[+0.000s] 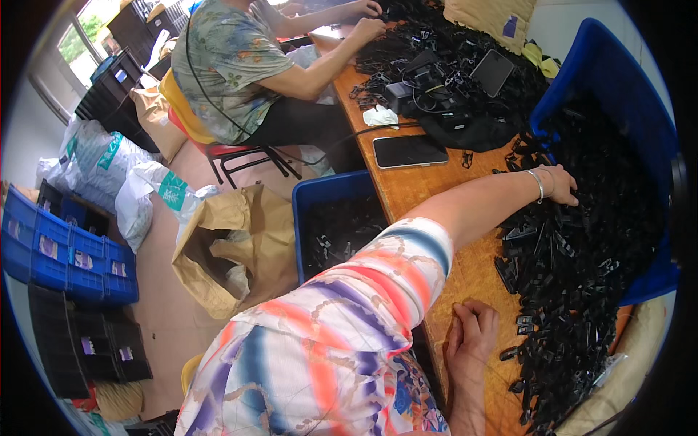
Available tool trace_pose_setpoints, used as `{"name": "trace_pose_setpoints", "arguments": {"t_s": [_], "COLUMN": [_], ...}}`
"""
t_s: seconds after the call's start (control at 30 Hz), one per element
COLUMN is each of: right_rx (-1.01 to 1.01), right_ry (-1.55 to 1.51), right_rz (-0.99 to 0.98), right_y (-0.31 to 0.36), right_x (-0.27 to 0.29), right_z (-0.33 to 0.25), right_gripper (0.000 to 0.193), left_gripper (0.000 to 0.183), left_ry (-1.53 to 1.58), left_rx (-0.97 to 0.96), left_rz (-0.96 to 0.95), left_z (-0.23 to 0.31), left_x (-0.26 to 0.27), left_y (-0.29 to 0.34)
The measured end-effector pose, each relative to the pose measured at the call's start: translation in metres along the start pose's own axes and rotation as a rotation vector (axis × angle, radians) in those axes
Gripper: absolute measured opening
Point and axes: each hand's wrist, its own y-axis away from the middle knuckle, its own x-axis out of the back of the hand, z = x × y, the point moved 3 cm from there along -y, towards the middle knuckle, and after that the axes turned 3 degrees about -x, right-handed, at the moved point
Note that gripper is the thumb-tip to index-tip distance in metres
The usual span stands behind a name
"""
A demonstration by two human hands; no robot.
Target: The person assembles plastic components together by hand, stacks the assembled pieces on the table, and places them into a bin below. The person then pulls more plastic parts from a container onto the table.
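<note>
My left hand, with a bracelet at its wrist, reaches across the table into a heap of small black plastic clips. Its fingers bend down against the clips, and the fingertips are hidden, so I cannot tell if they grip one. Some clips lie inside a tipped blue bin; others spill from its mouth onto the wooden table. Closer to me, my right hand rests on the tabletop beside the heap. Its fingers are loosely curled, the thumb stands apart, and no object shows in it.
Left of the table edge stands another blue bin with black pieces, beside an open paper sack. A phone lies on the table. Across from me, a seated person works at a second black heap. Blue crates stand far left.
</note>
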Motion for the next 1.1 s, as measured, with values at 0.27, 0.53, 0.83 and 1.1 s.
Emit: {"name": "trace_pose_setpoints", "arguments": {"t_s": [0.27, 0.53, 0.83, 1.1], "right_rx": [-0.009, -0.029, -0.016, -0.072], "right_ry": [0.033, 0.013, 0.048, 0.075], "right_rz": [0.032, 0.049, 0.054, 0.134], "right_y": [0.003, 0.008, 0.003, 0.017], "right_x": [0.004, 0.003, 0.002, 0.002], "right_z": [-0.003, -0.005, -0.009, -0.003], "right_gripper": [0.026, 0.027, 0.024, 0.019], "left_gripper": [0.065, 0.069, 0.074, 0.064], "left_ry": [-0.147, -0.023, 0.008, -0.182], "left_rx": [0.268, 0.242, 0.179, -0.092], "left_rz": [0.3, 0.106, 0.168, 0.329], "left_z": [-0.044, -0.012, 0.022, 0.046], "left_x": [0.02, 0.001, -0.019, -0.041], "left_y": [0.045, 0.056, 0.079, 0.121]}}
